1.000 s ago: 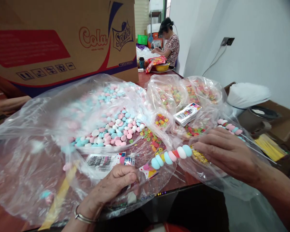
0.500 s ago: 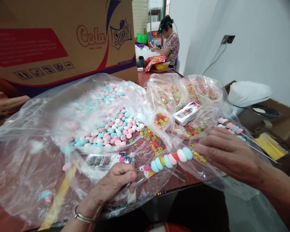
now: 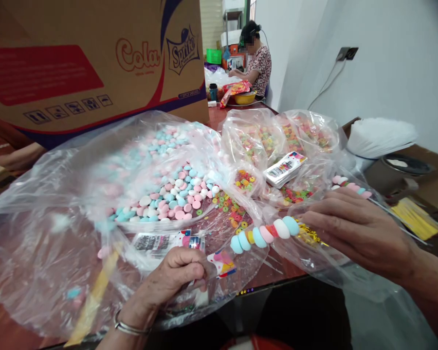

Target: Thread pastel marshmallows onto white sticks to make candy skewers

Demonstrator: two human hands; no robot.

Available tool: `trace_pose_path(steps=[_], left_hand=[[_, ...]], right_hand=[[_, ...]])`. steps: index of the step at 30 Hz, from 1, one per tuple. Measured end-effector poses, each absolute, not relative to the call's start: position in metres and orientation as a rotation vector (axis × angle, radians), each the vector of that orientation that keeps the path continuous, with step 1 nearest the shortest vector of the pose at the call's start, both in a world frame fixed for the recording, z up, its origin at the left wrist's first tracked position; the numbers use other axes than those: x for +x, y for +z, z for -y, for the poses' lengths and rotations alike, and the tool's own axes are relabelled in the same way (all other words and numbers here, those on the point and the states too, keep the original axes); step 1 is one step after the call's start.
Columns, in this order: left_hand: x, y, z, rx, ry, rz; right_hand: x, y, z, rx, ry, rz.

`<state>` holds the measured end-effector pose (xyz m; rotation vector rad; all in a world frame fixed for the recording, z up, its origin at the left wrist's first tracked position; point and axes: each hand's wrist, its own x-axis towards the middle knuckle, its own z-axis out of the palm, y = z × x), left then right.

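Observation:
My right hand [image 3: 354, 228] pinches the gold-tied end of a candy skewer [image 3: 264, 234] strung with blue, pink, white and yellow discs inside a clear sleeve. The skewer points left toward my left hand [image 3: 175, 279], which is closed on the sleeve's printed paper end [image 3: 222, 265]. A silver bangle sits on my left wrist. Both hands hover over crinkled clear plastic at the table's near edge. Behind them lies a big open bag of pink, blue and white candy discs [image 3: 168, 194].
Bags of small coloured ring candies [image 3: 266, 143] and a stack of printed cards [image 3: 284, 169] lie at centre right. A cardboard box [image 3: 95, 58] stands at the back left. Finished skewers [image 3: 350, 185], yellow ties [image 3: 416, 218] and a white bundle [image 3: 381, 136] sit right. Another person [image 3: 257, 63] works far behind.
The skewer has shifted slightly right and up with my right hand. My left hand has stayed closed on the paper end, and the view drifted a little.

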<state>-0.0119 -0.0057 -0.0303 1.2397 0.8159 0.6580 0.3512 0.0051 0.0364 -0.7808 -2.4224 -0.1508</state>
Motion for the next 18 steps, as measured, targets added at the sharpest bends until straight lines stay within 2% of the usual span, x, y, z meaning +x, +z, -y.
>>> trace_pose_path(steps=[18], left_hand=[[-0.0113,-0.0340,0.0043,1.176,0.574,-0.785]], right_hand=[[0.3481,0.0313,-0.0047,-0.759,-0.110,2.427]])
